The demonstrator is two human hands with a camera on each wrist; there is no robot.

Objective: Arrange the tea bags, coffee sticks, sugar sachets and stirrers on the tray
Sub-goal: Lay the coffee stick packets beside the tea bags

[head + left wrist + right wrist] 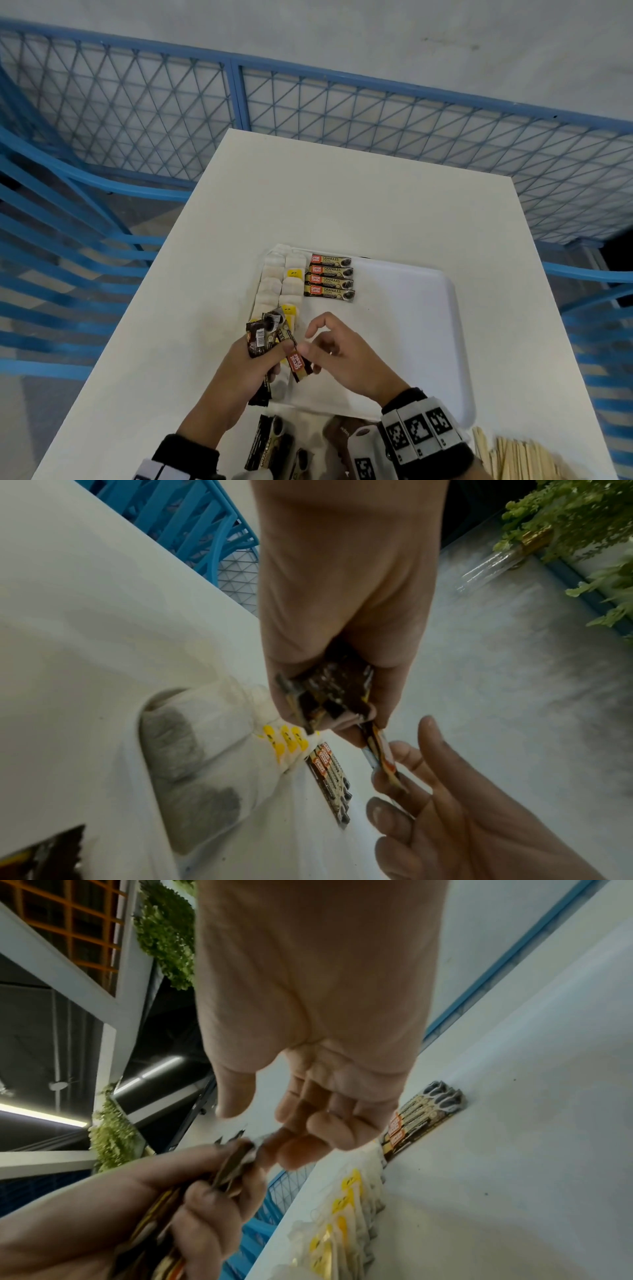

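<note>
Left hand [239,363], head-view-only stirrers [513,455]

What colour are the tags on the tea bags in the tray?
Yellow with small dark marks; the tea bags themselves are white. Clearest in the left wrist view.

The wooden stirrers [513,457] and loose coffee sticks [270,445] at the table's near edge are blurred and cut off by the head view's bottom edge.
</note>
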